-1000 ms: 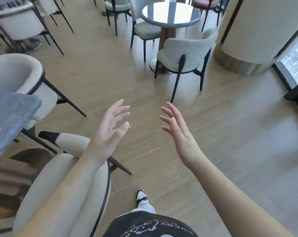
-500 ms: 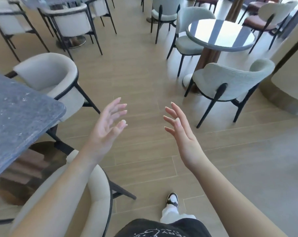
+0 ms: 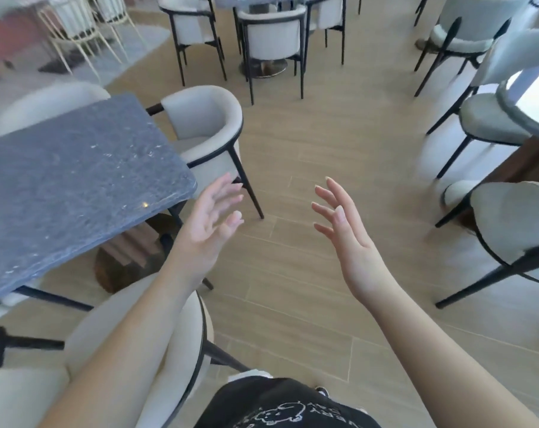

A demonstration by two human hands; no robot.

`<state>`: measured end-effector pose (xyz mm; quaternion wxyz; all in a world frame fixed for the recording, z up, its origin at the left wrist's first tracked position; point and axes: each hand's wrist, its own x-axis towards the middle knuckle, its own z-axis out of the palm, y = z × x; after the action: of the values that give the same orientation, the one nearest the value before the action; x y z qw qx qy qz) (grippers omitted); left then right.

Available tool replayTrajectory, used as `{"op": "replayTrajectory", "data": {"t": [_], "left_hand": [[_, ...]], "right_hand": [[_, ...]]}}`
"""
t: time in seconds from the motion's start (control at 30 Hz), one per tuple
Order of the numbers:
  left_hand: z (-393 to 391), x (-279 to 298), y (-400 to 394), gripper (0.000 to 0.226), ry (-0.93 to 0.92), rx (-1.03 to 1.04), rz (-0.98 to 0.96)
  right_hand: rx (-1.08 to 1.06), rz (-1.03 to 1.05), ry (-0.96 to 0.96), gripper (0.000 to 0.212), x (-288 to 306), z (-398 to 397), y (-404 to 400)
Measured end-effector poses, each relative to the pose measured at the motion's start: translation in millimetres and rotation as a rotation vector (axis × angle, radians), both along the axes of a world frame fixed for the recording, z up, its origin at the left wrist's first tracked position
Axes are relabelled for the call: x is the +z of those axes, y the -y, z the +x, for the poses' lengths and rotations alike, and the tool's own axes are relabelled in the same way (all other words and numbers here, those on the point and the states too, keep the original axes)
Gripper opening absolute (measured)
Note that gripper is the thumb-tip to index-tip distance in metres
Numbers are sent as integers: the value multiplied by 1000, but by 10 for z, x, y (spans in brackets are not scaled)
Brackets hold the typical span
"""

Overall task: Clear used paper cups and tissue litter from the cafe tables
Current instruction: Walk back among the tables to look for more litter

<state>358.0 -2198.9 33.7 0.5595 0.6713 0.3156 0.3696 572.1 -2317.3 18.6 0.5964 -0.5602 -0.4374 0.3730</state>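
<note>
Both hands, left (image 3: 205, 225) and right (image 3: 347, 239), spread and holding nothing, hover over floor (image 3: 308, 288) beside the table edge (image 3: 181, 199)

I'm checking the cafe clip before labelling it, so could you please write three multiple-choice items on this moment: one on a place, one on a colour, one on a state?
1. Where is the stone table relative to the hands?
A. Left of them
B. Right of them
C. Behind the person

2. What colour is that tabletop?
A. White
B. Dark blue-grey
C. Red

3. What are the left hand and right hand holding?
A. A paper cup each
B. A tissue
C. Nothing

Answers: 1 A, it fills the left of the view. 2 B, speckled blue-grey stone. 3 C, fingers are spread and empty above the floor.
</note>
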Motion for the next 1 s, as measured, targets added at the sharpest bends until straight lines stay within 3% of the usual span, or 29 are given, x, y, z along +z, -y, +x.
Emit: {"op": "replayTrajectory", "data": {"t": [0.4,0.63,1.0], "left_hand": [[16,-138,-916,69,8,219,-19],[561,28,-1938,69,16,112,29],[1481,-29,-2949,68,47,-37,-16]], "right_hand": [[175,-21,-7,54,-156,240,-1236],[74,-15,36,56,68,707,-2148],[-80,-37,42,54,65,1509,-2822]]}}
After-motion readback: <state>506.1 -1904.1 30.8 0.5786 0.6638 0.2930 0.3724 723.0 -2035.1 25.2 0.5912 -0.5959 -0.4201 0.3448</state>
